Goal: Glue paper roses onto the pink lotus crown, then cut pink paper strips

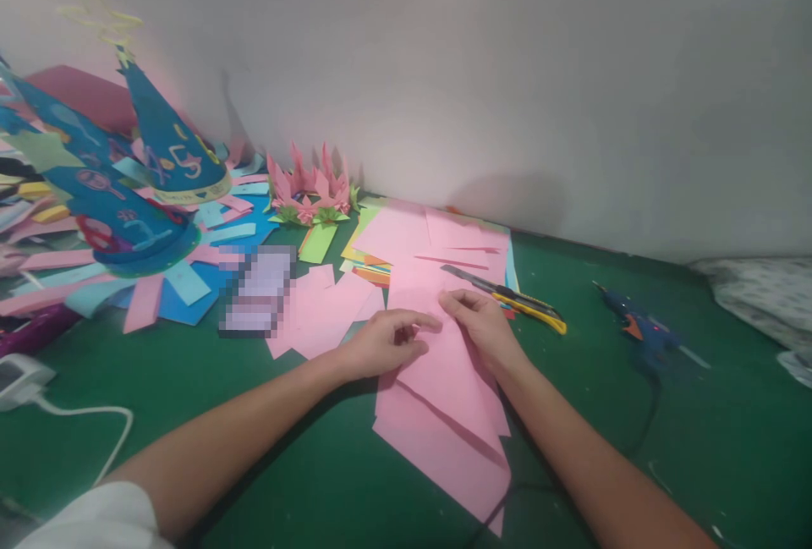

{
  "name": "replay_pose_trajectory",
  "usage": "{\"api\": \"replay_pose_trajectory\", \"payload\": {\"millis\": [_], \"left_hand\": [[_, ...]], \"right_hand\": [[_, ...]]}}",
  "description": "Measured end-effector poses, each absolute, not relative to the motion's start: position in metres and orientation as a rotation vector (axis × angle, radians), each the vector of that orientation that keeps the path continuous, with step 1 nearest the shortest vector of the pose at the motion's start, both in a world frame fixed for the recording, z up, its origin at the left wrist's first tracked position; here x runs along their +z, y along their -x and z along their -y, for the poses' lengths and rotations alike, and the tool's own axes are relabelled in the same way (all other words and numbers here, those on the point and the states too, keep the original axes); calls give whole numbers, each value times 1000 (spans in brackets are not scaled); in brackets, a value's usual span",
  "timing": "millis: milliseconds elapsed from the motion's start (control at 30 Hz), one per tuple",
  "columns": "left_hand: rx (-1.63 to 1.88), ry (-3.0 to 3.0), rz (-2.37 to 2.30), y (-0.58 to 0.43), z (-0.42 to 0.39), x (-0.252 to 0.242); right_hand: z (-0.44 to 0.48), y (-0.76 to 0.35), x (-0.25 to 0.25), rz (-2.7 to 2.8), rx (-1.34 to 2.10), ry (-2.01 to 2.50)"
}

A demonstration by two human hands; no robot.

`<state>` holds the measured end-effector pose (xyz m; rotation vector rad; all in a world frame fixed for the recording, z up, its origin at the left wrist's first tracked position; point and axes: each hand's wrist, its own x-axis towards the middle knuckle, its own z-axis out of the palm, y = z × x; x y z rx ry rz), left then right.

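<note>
A long pink paper sheet (453, 380) lies in front of me, its upper layer lifted and bent over further pink paper (457, 464). My right hand (482, 325) pinches its right edge between thumb and fingers. On the left side, my left hand (393, 342) rests on the same paper, forefinger stretched out and thumb apart, gripping nothing visible. Just beyond my right hand, a yellow-and-black utility knife (533, 308) lies beside another dark slim tool, over the paper stack. Loose pink paper pieces (317, 308) lie left of my left hand.
A phone (260, 291) lies left of the pink pieces. Blue cone party hats (171, 139) and a pink paper crown (310, 189) stand at the back left. A stack of coloured paper (412, 227) sits near the wall. At right, a blue glue gun (640, 325) trails a cord across the green table (304, 456).
</note>
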<state>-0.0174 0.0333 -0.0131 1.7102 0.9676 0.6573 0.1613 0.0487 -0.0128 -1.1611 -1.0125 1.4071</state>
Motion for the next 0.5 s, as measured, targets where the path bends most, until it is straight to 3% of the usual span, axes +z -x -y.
{"api": "replay_pose_trajectory", "payload": {"millis": [500], "left_hand": [[674,-1750,-893,18,-33,-11]], "right_hand": [[-46,-158,-10,1049,1363,1186]]}}
